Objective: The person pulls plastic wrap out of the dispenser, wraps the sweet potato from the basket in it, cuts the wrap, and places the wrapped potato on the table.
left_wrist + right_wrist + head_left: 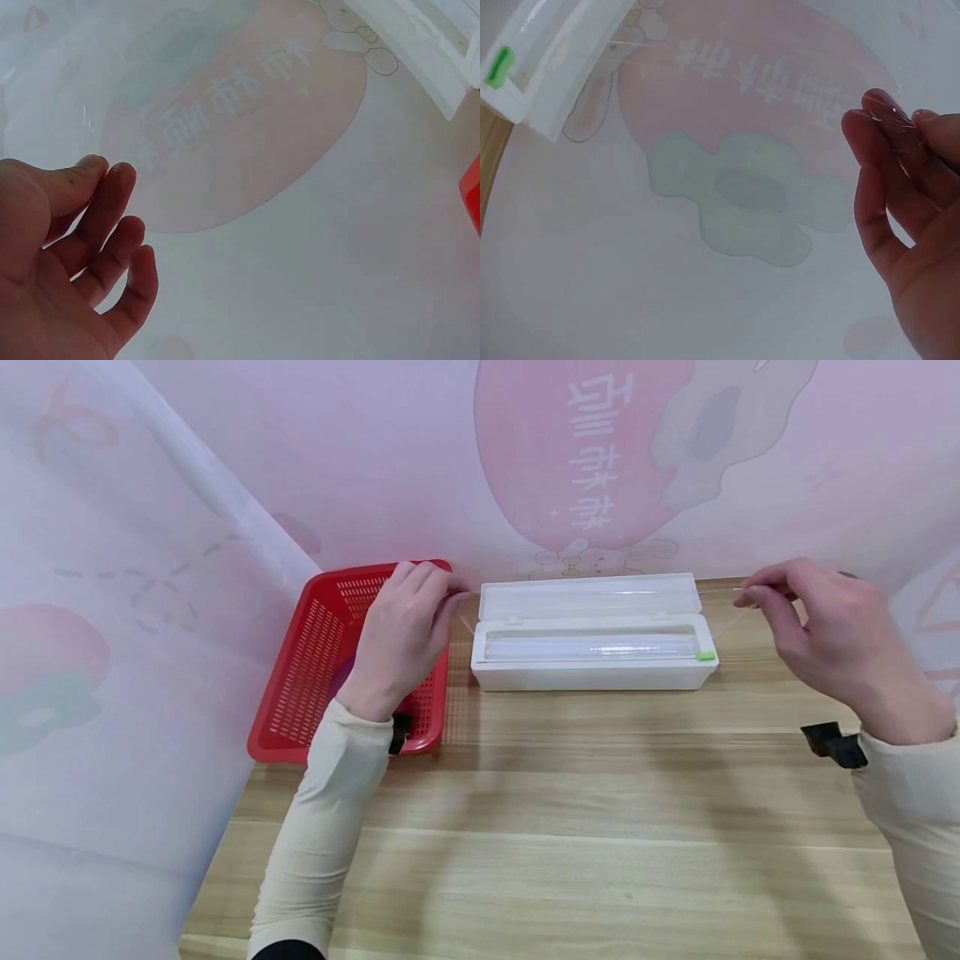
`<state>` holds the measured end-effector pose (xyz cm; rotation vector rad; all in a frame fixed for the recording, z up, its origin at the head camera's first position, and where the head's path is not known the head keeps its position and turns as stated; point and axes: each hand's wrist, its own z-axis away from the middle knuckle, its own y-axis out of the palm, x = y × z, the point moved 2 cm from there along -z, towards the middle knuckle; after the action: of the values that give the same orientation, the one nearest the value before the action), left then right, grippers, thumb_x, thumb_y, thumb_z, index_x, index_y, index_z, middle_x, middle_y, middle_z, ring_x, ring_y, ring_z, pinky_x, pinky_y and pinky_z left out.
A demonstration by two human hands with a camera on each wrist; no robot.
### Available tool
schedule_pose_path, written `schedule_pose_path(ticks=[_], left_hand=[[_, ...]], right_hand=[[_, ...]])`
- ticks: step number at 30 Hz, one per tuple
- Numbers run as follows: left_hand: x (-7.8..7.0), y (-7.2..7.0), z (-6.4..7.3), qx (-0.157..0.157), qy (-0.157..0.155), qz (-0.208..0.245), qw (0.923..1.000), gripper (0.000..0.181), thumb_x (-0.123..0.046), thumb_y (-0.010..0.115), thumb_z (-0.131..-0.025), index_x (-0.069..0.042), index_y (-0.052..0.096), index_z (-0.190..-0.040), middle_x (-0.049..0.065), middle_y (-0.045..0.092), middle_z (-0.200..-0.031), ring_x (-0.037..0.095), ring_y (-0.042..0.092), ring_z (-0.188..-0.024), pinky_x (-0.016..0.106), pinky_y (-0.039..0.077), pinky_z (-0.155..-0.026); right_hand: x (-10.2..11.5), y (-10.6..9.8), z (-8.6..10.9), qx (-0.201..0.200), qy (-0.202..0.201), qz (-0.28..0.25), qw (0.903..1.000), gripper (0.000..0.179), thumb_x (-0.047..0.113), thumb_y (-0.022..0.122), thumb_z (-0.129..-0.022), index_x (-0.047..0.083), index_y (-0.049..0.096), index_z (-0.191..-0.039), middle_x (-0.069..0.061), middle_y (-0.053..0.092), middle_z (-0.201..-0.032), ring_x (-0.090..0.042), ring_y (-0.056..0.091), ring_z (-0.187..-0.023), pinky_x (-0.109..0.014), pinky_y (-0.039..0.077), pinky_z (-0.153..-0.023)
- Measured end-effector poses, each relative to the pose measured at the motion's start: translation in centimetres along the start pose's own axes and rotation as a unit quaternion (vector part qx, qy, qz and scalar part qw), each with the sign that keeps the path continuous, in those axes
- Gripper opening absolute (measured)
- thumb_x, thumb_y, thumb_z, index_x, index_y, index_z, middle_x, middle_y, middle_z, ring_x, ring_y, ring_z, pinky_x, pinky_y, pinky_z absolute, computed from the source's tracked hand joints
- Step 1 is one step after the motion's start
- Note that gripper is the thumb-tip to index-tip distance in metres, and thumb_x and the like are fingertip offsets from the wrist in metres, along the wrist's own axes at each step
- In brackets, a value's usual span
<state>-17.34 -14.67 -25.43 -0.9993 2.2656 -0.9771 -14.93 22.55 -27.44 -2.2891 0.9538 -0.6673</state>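
Clear plastic wrap point(889, 112) stretches up from a white wrap dispenser box point(592, 677) whose lid point(588, 597) stands open at the back. My left hand point(408, 635) pinches one corner of the film between thumb and index finger, over the right side of the red basket point(438, 735). To the right of the box, my right hand point(832, 627) pinches the other corner, with film lying over its fingertips point(874, 101) in the right wrist view. Inside the box lies the shiny roll point(555, 647), a green slider point(706, 655) at the right end of the front edge.
Something purple point(341, 677) lies in the basket, mostly hidden by my left hand and forearm. A printed white and pink cloth point(390, 468) hangs behind the box and along the left. Below everything is a wood-grain table point(570, 827).
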Motion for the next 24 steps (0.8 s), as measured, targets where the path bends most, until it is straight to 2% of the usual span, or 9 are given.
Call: schedule_pose_path(ticks=[5, 11, 14, 19, 22, 24], left_hand=[[-0.2, -0.5, 0.4, -0.004, -0.008, 0.019, 0.9998, 0.016, -0.011, 0.062, -0.093, 0.0, 0.066, -0.104, 0.014, 0.066, -0.099, 0.026, 0.058, -0.09, 0.034, 0.05, -0.085], [-0.7, -1.2, 0.9, -0.007, -0.009, 0.058, 0.9983, 0.014, -0.008, 0.062, -0.093, 0.002, 0.065, -0.102, 0.015, 0.063, -0.097, 0.022, 0.059, -0.082, 0.031, 0.055, -0.077], [-0.8, -1.5, 1.3, -0.004, -0.002, 0.07, 0.9975, 0.014, -0.007, 0.064, -0.091, 0.002, 0.065, -0.102, 0.015, 0.063, -0.098, 0.021, 0.059, -0.082, 0.031, 0.056, -0.078], [-1.0, -1.9, 2.0, -0.001, 0.01, 0.088, 0.9961, 0.014, -0.005, 0.066, -0.089, 0.002, 0.065, -0.101, 0.015, 0.06, -0.101, 0.021, 0.059, -0.083, 0.031, 0.056, -0.075], [-1.0, -2.0, 2.2, 0.001, 0.017, 0.105, 0.9943, 0.014, -0.003, 0.066, -0.088, 0.003, 0.065, -0.101, 0.016, 0.057, -0.103, 0.022, 0.058, -0.086, 0.03, 0.055, -0.072], [-1.0, -1.9, 2.3, 0.003, 0.022, 0.119, 0.9927, 0.014, -0.001, 0.066, -0.088, 0.003, 0.064, -0.101, 0.016, 0.058, -0.105, 0.023, 0.06, -0.091, 0.031, 0.055, -0.074]], right_hand=[[0.5, -0.2, 0.1, -0.017, -0.019, -0.005, 0.9997, 0.007, -0.005, 0.059, -0.088, -0.005, 0.064, -0.094, -0.011, 0.073, -0.081, 0.028, 0.036, -0.081, -0.012, 0.028, -0.058], [1.0, -0.6, 0.2, -0.028, -0.025, -0.019, 0.9991, 0.011, 0.002, 0.056, -0.092, -0.006, 0.064, -0.092, -0.011, 0.072, -0.079, 0.03, 0.039, -0.087, -0.01, 0.03, -0.061], [1.2, -0.9, 0.5, -0.028, -0.018, -0.024, 0.9992, 0.02, 0.011, 0.054, -0.096, -0.006, 0.065, -0.092, -0.01, 0.072, -0.078, 0.029, 0.04, -0.087, -0.01, 0.03, -0.063], [1.3, -1.3, 1.0, -0.032, -0.021, -0.027, 0.9989, 0.046, 0.035, 0.044, -0.102, -0.005, 0.065, -0.093, -0.006, 0.07, -0.077, 0.029, 0.042, -0.087, -0.009, 0.03, -0.061], [1.3, -1.6, 1.4, -0.036, -0.027, -0.035, 0.9984, 0.054, 0.043, 0.042, -0.101, -0.005, 0.066, -0.091, 0.011, 0.069, -0.08, 0.03, 0.043, -0.087, -0.007, 0.03, -0.06], [1.4, -1.8, 1.6, -0.04, -0.028, -0.044, 0.9978, 0.056, 0.045, 0.043, -0.101, -0.005, 0.066, -0.09, 0.028, 0.063, -0.087, 0.03, 0.044, -0.087, -0.005, 0.03, -0.062]])
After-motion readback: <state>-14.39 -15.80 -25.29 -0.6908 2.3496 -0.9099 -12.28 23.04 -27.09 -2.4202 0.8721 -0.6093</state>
